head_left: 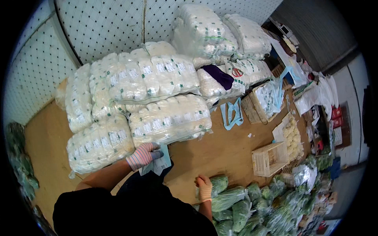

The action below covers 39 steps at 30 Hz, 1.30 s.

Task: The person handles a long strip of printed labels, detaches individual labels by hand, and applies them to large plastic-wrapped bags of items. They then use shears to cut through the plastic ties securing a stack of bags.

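My left hand [145,156], in a striped knit glove, grips light blue papers [160,165] with printed marks, low in front of the bundles. Just beyond it lie white plastic-wrapped bundles [169,124] with small labels, stacked against the wall. My right hand [204,187], in a pale orange glove that leaves fingertips bare, is lower and further right, fingers curled; what they hold, if anything, I cannot make out. It is beside green vegetables in clear bags [232,202].
Right of the bundles are a plastic crate [269,161], pale round items [293,137], a wooden box [252,108] and blue straps [231,116]. A purple cloth [218,76] lies on bundles. More greens [23,157] line the far left. A patterned wall [106,27] stands behind.
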Tool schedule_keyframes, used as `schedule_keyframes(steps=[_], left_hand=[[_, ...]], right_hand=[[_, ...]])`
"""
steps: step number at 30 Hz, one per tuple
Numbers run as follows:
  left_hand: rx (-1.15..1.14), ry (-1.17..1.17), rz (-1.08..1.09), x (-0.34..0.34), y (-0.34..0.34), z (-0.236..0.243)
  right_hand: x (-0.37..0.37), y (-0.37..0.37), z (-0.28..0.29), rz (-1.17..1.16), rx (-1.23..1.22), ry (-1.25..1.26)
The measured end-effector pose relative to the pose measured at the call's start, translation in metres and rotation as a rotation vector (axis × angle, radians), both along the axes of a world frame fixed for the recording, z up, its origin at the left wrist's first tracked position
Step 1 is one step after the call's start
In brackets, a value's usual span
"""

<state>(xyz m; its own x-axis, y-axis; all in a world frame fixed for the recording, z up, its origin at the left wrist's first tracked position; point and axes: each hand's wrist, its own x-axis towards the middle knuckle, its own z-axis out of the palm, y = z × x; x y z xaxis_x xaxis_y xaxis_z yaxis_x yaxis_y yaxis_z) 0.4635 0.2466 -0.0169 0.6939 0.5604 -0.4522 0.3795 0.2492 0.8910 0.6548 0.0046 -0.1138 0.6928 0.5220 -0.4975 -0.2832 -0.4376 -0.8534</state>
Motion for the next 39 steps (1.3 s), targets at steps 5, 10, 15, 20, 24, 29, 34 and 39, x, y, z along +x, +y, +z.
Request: schedule_keyframes(steps=[5,10,15,20,24,29,34,39], left_hand=[[0.156,0.059,-0.017,0.083,0.04,0.007],[0.063,-0.162,0.02,0.135,0.065,-0.008],[0.091,-0.126,-0.044,0.173,0.077,-0.007],[0.053,0.032,0.012,0.191,0.081,-0.007],[0.143,0.113,0.023,0.216,0.072,-0.015],[0.299,0.044,0.172,0.271,0.032,-0.013],[0.403,0.102,0.318,0.282,0.0,-0.004],[0.286,0.295,0.736,0.222,-0.015,-0.001]], right_hand=[[0.044,0.033,0.006,0.179,-0.003,0.125],[0.118,0.03,-0.006,0.267,-0.147,-0.248],[0.151,0.044,0.005,0.019,-0.229,0.156],[0.187,0.059,0.003,0.285,-0.324,0.098],[0.256,0.072,-0.003,0.534,-0.321,0.081],[0.354,0.086,-0.016,0.489,-0.475,0.046],[0.426,0.11,-0.021,0.531,-0.225,0.062],[0.415,0.158,-0.032,0.688,-0.256,0.16]])
